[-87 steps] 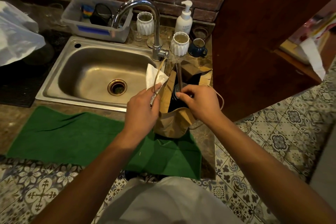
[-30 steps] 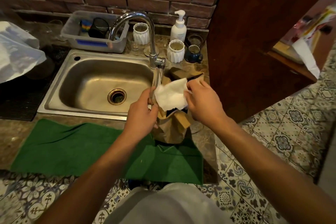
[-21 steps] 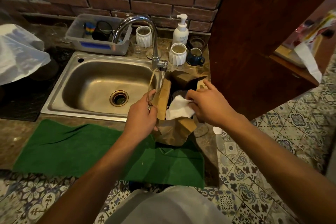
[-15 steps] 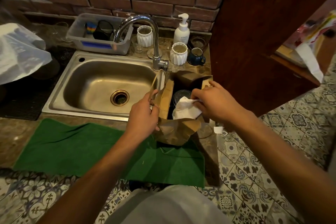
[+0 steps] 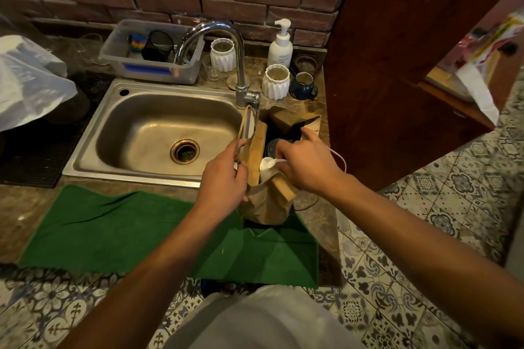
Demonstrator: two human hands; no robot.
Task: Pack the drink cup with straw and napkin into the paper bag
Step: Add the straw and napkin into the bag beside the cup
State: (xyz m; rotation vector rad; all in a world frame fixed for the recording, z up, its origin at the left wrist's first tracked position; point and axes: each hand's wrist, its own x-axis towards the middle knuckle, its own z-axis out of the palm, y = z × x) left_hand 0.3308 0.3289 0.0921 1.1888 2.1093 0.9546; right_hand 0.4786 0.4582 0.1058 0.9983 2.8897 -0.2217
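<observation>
A brown paper bag (image 5: 263, 204) stands open on the counter, right of the sink, its base on the green towel. Inside it, the dark lid of the drink cup (image 5: 271, 147) shows. The white napkin (image 5: 268, 165) is tucked between the cup and the bag's near wall. My right hand (image 5: 307, 161) is over the bag's mouth, fingers pinching the napkin. My left hand (image 5: 224, 178) grips the bag's left edge and its paper handle. I cannot make out the straw.
A steel sink (image 5: 158, 133) with a tall faucet (image 5: 241, 65) lies left of the bag. White ribbed cups (image 5: 275, 81), a blue mug (image 5: 302, 86) and a soap pump bottle (image 5: 280, 45) stand behind it. A wooden cabinet (image 5: 397, 65) rises on the right. The green towel (image 5: 127, 232) covers the counter front.
My right hand took the napkin from above the bag and pushed it down inside beside the cup. My left hand kept holding the bag's left edge.
</observation>
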